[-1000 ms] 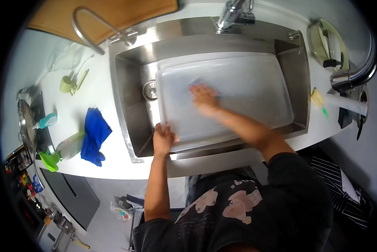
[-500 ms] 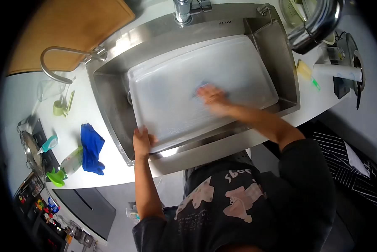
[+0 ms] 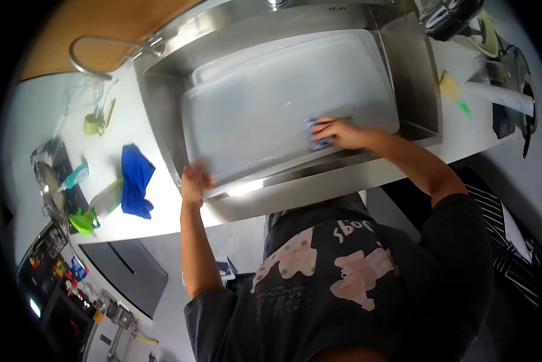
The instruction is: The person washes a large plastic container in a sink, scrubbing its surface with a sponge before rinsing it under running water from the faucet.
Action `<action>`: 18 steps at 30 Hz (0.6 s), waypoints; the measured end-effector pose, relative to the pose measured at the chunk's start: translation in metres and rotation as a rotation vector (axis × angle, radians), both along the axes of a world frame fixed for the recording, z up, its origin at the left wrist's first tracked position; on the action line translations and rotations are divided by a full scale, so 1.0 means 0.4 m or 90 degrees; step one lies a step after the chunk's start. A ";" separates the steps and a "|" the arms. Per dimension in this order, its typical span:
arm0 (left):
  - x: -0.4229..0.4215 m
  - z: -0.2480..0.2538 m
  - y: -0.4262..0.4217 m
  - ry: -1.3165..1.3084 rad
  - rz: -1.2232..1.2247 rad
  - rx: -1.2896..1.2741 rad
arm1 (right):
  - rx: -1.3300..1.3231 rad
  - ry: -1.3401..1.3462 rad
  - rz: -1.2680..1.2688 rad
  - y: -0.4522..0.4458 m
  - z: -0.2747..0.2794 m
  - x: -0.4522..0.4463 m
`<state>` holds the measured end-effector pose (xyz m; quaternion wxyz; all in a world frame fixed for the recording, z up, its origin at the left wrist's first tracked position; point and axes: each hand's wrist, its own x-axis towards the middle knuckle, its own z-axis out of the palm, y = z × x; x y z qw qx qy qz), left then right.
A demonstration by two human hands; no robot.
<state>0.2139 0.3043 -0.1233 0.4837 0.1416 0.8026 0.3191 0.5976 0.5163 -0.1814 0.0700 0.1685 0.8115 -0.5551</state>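
Observation:
A large, shallow, translucent white plastic tray [image 3: 283, 108] lies at a slant across the steel sink [image 3: 418, 72]. My left hand [image 3: 196, 180], a little blurred, is closed on the tray's near left corner. In my right hand [image 3: 343, 132] is a dark blue and white scrubbing cloth [image 3: 318, 134], pressed on the tray close to its near edge on the right. The fingers are bent over the cloth and partly hide it. Along the tray's far side a second pale edge shows, and I cannot tell whether it belongs to another piece.
Blue gloves or cloth [image 3: 137, 181] and a spray bottle with a green head [image 3: 84, 221] lie on the left counter. A curved metal tap [image 3: 90, 57] reaches over the sink's left rim. On the right counter is a yellow brush with a green handle [image 3: 456, 93].
My right hand has moved the cloth right and toward the near edge. The tray's near side looks lifted, with my left hand still at its corner. The head view has shifted too.

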 end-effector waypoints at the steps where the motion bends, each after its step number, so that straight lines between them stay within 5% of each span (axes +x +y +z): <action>1: -0.002 0.001 0.001 -0.024 -0.004 -0.001 | -0.020 0.055 0.049 -0.035 -0.007 -0.083; 6: -0.001 0.014 0.019 -0.002 -0.026 -0.053 | -0.210 0.104 0.101 -0.103 0.115 -0.306; 8: -0.006 0.007 0.002 -0.018 -0.011 -0.009 | -0.276 0.149 0.098 -0.088 0.095 -0.224; 12: 0.012 0.019 0.021 -0.020 0.034 -0.026 | -0.192 -0.167 0.003 0.091 0.082 0.165; 15: 0.000 0.005 0.001 -0.041 0.022 -0.013 | -0.139 -0.148 0.003 0.086 0.061 0.174; 18: -0.016 -0.012 -0.004 -0.098 0.034 0.001 | -0.228 -0.040 0.038 -0.020 0.097 -0.099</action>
